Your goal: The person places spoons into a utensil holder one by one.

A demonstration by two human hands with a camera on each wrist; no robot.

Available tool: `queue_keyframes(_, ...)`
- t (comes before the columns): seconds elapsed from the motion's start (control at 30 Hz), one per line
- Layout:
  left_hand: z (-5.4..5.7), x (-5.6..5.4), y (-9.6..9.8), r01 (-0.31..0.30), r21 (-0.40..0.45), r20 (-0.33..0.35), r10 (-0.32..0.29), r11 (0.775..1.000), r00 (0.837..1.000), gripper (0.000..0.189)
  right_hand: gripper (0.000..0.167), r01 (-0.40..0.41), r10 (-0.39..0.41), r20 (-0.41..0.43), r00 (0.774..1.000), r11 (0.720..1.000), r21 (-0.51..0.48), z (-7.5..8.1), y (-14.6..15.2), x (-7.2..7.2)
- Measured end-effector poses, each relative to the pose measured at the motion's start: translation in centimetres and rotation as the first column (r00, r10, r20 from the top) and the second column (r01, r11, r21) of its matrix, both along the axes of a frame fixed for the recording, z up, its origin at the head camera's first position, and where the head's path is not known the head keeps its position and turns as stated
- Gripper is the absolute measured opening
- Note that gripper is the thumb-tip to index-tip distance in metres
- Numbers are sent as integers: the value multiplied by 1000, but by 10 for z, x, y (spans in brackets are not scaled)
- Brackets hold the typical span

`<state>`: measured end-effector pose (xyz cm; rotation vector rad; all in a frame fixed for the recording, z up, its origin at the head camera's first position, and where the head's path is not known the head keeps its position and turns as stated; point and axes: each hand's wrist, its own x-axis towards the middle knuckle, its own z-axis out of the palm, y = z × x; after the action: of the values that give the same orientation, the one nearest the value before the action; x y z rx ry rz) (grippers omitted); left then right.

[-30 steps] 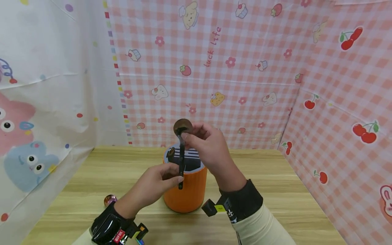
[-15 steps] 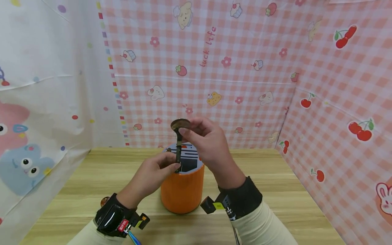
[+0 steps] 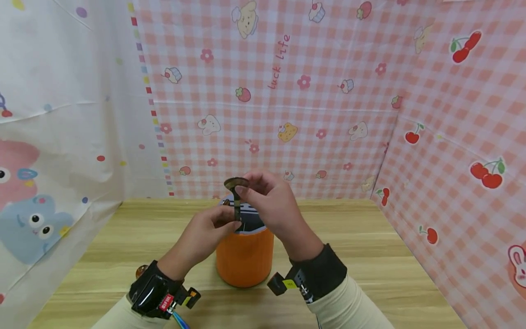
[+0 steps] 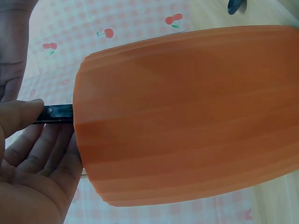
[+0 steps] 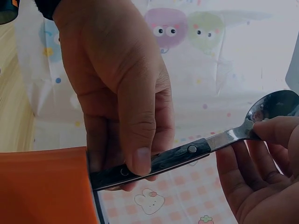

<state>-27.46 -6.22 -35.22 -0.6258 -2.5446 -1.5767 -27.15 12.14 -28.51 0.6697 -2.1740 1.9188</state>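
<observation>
A spoon (image 5: 270, 112) with a dark riveted handle stands bowl up at the top of an orange cylindrical cutlery holder (image 3: 244, 260). My left hand (image 3: 209, 227) pinches the handle between thumb and fingers just above the rim. The handle (image 4: 60, 113) runs down to the holder's edge, its lower end hidden behind the wall in the left wrist view. My right hand (image 3: 271, 205) pinches the spoon's neck right below the bowl, thumb towards me. The holder's grey top has narrow slots and a larger dark opening (image 3: 252, 221).
Another utensil's end (image 3: 225, 202) shows at the holder's back left. A shiny rounded piece (image 3: 141, 270) lies on the wooden table (image 3: 349, 256) by my left wrist. A rainbow-coloured handle (image 3: 180, 321) shows at the front edge. Patterned cloth (image 3: 263, 109) hangs behind and at both sides.
Both hands have brought the spoon down. Its handle end hung in front of the holder's wall and is now at the top opening. The bowl has tipped to nearly edge-on in the head view.
</observation>
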Motion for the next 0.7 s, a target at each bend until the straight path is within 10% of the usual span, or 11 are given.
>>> queue_keyframes(0.7,0,5,-3,-34,3,-31,34,999,999,13,10,-9,11,-22,1000,997,82,-11,-3,-1)
